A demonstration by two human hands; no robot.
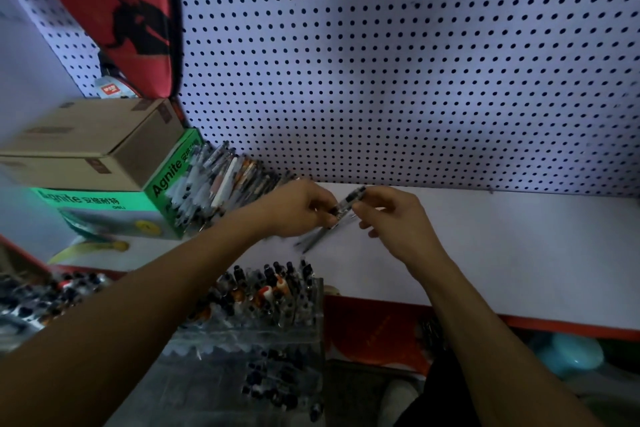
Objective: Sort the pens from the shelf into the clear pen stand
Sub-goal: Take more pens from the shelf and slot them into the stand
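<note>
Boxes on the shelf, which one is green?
The bottom box, printed "Agnite", is bright green. The two cardboard boxes stacked on top of it are plain brown. The pile of loose pens leans against its end.

Both forearms extended, left hand (298,208) and right hand (391,218) curled, fingertips nearly meeting

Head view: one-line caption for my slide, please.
Both hands, left hand and right hand, hold a clear pen above the shelf, behind the pen stand.
</note>
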